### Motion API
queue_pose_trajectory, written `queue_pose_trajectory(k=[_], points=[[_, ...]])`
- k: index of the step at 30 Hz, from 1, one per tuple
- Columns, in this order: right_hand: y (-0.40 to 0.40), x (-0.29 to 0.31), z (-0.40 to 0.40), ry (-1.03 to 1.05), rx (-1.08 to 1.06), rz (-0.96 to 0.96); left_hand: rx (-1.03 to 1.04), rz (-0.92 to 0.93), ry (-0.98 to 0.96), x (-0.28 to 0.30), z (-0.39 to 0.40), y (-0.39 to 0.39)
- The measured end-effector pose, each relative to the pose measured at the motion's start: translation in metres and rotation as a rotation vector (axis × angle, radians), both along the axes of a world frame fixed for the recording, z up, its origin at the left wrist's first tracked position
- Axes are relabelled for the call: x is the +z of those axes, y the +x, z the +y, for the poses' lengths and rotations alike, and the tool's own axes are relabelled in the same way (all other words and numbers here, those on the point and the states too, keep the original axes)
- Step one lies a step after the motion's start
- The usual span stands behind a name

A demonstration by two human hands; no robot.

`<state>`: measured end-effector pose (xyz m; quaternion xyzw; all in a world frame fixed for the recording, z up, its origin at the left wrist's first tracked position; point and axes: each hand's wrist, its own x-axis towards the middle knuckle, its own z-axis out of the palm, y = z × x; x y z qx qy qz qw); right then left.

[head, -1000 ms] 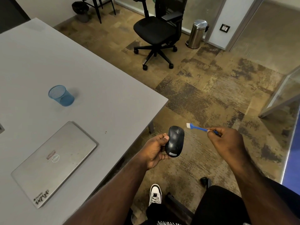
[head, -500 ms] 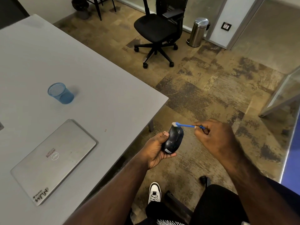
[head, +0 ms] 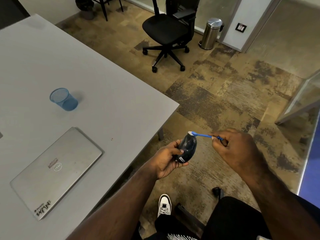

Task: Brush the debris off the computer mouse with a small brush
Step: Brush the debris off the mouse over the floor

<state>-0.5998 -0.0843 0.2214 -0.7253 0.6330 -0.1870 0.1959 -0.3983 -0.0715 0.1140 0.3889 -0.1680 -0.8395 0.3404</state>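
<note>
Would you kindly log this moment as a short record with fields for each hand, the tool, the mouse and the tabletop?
left hand: left hand grips the black computer mouse from its side, held off the table over the floor
right hand: right hand pinches the handle of the small blue brush
brush contact: white bristle end touches the far end of the mouse
tabletop: grey table holds a closed silver laptop and a blue mesh cup, apart from each other
</note>
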Motion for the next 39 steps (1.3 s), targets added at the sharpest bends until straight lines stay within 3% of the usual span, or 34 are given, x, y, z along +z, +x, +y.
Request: queue_pose_trajectory(k=[6,16,20,22,26,31,33,39], points=[[0.001,-0.003,0.007,0.090,0.142,-0.034,-0.028,-0.075,-0.076,-0.001,-0.001,0.000],[-0.014,-0.012,-0.007,0.016,-0.223,0.024,-0.041,-0.103,-0.119,-0.004,0.001,0.000],[-0.004,-0.011,0.005,0.174,-0.085,-0.212,-0.055,-0.177,-0.141,-0.004,0.001,0.001],[0.001,-0.013,0.009,0.197,-0.070,-0.180,-0.060,-0.218,-0.153,-0.005,-0.001,0.000],[-0.006,-0.013,-0.001,0.099,-0.277,-0.052,-0.085,-0.261,-0.189,-0.006,0.000,-0.001],[-0.002,-0.010,0.005,0.247,-0.155,-0.231,-0.089,-0.320,-0.213,-0.005,0.000,-0.003],[0.004,-0.011,0.011,0.288,-0.114,-0.182,-0.095,-0.331,-0.225,-0.005,0.000,-0.004],[-0.006,-0.004,0.000,0.134,-0.342,-0.044,-0.119,-0.365,-0.247,-0.005,0.001,-0.004]])
